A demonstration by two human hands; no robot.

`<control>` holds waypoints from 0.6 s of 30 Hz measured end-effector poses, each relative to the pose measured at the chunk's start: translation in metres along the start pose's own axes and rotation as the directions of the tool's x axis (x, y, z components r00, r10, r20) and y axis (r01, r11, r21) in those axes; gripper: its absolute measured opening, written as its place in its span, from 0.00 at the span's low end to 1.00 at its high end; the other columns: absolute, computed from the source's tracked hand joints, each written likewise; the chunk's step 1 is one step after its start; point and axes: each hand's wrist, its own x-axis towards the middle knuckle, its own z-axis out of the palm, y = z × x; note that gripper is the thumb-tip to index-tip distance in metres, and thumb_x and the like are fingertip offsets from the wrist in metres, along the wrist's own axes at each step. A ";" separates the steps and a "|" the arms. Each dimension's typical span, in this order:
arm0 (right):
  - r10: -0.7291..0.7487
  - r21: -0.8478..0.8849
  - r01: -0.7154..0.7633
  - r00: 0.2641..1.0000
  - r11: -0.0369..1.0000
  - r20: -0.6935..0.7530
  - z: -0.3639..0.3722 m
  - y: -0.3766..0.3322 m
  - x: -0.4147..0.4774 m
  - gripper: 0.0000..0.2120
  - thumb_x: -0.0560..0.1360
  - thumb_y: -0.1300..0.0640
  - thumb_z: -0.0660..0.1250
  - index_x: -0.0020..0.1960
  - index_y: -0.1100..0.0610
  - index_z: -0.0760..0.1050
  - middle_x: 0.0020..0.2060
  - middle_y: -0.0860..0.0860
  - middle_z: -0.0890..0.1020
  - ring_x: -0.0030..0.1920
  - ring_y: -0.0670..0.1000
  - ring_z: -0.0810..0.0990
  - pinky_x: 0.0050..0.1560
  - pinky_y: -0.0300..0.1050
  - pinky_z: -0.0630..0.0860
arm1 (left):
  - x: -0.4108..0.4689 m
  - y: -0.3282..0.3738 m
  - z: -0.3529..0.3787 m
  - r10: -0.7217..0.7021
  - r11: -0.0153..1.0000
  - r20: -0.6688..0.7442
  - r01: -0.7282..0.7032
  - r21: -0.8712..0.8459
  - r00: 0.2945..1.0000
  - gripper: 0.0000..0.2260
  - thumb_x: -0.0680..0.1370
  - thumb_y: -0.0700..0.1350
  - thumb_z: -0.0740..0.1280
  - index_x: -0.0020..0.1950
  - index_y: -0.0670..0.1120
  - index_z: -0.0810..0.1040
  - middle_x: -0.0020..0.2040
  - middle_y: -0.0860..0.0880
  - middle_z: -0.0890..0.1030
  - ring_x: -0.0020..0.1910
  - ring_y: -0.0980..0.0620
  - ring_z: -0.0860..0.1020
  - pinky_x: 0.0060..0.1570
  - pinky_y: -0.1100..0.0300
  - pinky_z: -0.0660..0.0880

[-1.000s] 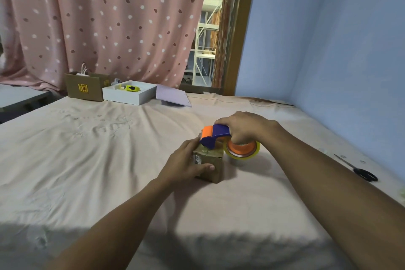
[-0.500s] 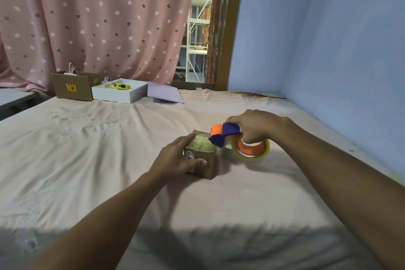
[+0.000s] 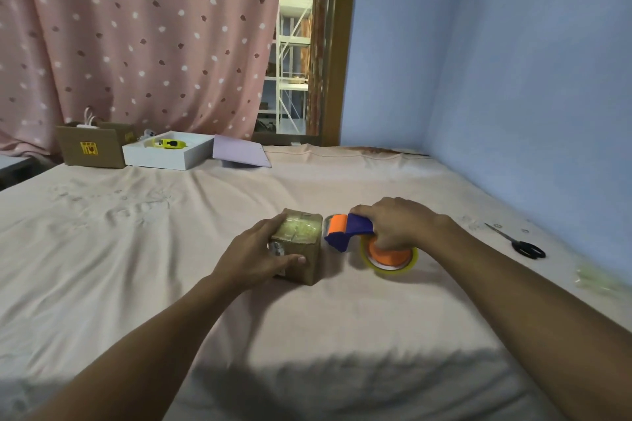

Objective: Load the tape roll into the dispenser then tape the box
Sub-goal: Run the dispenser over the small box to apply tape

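Note:
A small brown cardboard box [image 3: 301, 243] sits mid-bed with glossy clear tape across its top. My left hand [image 3: 254, 255] grips its left and front sides. Just right of the box, my right hand [image 3: 393, 224] holds the blue and orange tape dispenser [image 3: 347, 232]. The clear tape roll [image 3: 390, 260] on its orange hub is loaded in the dispenser and rests against the sheet. The dispenser's orange front end lies close to the box's right edge, with a narrow gap between them.
The beige bedsheet [image 3: 136, 249] covers the whole surface. Black scissors [image 3: 519, 243] lie at the right by the blue wall. At the far left stand a brown carton [image 3: 92, 147], a white box [image 3: 171, 154] holding a yellow item, and a lilac lid [image 3: 239, 155].
My right hand has drawn the dispenser off the box top, to the right and down onto the sheet. The box's taped top now shows. My left hand stays on the box.

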 end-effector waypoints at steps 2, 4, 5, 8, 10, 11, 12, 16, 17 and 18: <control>-0.019 -0.012 0.019 1.000 1.000 -0.003 0.001 -0.007 0.003 0.31 0.71 0.54 0.67 0.73 0.42 0.65 0.56 0.52 0.78 0.48 0.55 0.75 0.44 0.48 0.75 | 0.004 0.006 -0.007 0.026 0.997 0.000 -0.026 0.077 1.000 0.32 0.73 0.69 0.62 0.73 0.55 0.72 0.69 0.53 0.78 0.64 0.50 0.77 0.58 0.56 0.73; -0.033 -0.034 0.033 0.999 0.999 -0.010 -0.001 -0.011 0.006 0.29 0.71 0.54 0.66 0.71 0.42 0.67 0.55 0.52 0.78 0.47 0.55 0.75 0.43 0.47 0.73 | 0.013 0.017 -0.014 0.013 0.986 -0.010 -0.011 0.166 1.000 0.30 0.78 0.68 0.49 0.64 0.54 0.80 0.70 0.49 0.77 0.67 0.47 0.76 0.59 0.53 0.73; -0.038 -0.048 0.038 0.999 0.998 -0.013 -0.003 -0.012 0.006 0.28 0.71 0.55 0.66 0.71 0.42 0.68 0.54 0.52 0.78 0.46 0.55 0.74 0.42 0.47 0.73 | 0.020 0.027 -0.018 -0.014 0.974 -0.013 0.017 0.225 1.000 0.31 0.79 0.67 0.46 0.59 0.52 0.83 0.70 0.47 0.77 0.67 0.45 0.75 0.59 0.52 0.74; -0.038 -0.081 0.039 0.999 0.996 0.010 -0.009 -0.014 0.006 0.27 0.71 0.55 0.66 0.69 0.43 0.68 0.48 0.50 0.74 0.45 0.56 0.74 0.41 0.47 0.70 | 0.044 0.057 -0.020 -0.108 0.933 -0.017 0.107 0.344 0.994 0.26 0.82 0.59 0.53 0.50 0.42 0.82 0.50 0.40 0.80 0.56 0.39 0.79 0.49 0.48 0.76; -0.034 -0.066 0.037 0.998 0.997 0.057 -0.011 -0.015 0.007 0.28 0.70 0.54 0.67 0.68 0.44 0.67 0.49 0.50 0.76 0.47 0.56 0.76 0.40 0.47 0.71 | 0.053 0.067 -0.011 -0.187 0.944 0.045 0.167 0.284 0.981 0.18 0.81 0.56 0.58 0.58 0.42 0.76 0.44 0.42 0.70 0.51 0.37 0.77 0.42 0.49 0.74; -0.025 -0.044 0.029 0.996 0.999 0.090 -0.011 -0.015 0.008 0.29 0.69 0.53 0.69 0.68 0.44 0.66 0.49 0.50 0.77 0.47 0.56 0.78 0.41 0.48 0.73 | 0.057 0.068 -0.006 -0.243 0.939 0.066 0.218 0.267 0.968 0.19 0.79 0.56 0.59 0.60 0.42 0.72 0.45 0.43 0.68 0.49 0.38 0.75 0.43 0.49 0.73; -0.012 -0.017 0.015 0.992 1.000 0.128 -0.010 -0.016 0.008 0.29 0.68 0.52 0.70 0.67 0.45 0.66 0.49 0.51 0.78 0.46 0.56 0.78 0.41 0.48 0.75 | 0.061 0.068 -0.002 -0.276 0.931 0.082 0.245 0.273 0.958 0.20 0.78 0.58 0.60 0.58 0.42 0.71 0.47 0.44 0.68 0.47 0.38 0.73 0.44 0.50 0.72; 0.043 0.100 -0.065 0.978 0.993 0.206 0.003 -0.020 0.009 0.27 0.68 0.55 0.71 0.64 0.51 0.64 0.42 0.52 0.75 0.34 0.52 0.76 0.32 0.45 0.70 | 0.055 0.064 0.008 -0.197 0.942 0.097 0.161 0.294 0.976 0.19 0.76 0.55 0.58 0.59 0.43 0.71 0.48 0.44 0.64 0.43 0.42 0.66 0.35 0.54 0.66; 0.048 0.121 -0.070 0.982 0.990 0.180 0.008 -0.021 0.010 0.27 0.68 0.55 0.71 0.64 0.51 0.65 0.43 0.52 0.75 0.36 0.54 0.77 0.34 0.45 0.71 | 0.053 0.062 0.009 -0.184 0.952 0.107 0.149 0.269 0.977 0.16 0.77 0.51 0.59 0.60 0.45 0.71 0.48 0.44 0.62 0.44 0.42 0.64 0.34 0.54 0.64; 0.053 0.138 -0.073 0.988 0.988 0.146 0.012 -0.021 0.010 0.26 0.68 0.55 0.70 0.63 0.51 0.66 0.44 0.52 0.76 0.39 0.55 0.77 0.36 0.46 0.72 | 0.052 0.061 0.008 -0.197 0.959 0.105 0.169 0.229 0.975 0.14 0.78 0.49 0.59 0.62 0.46 0.71 0.49 0.44 0.61 0.46 0.42 0.63 0.35 0.53 0.64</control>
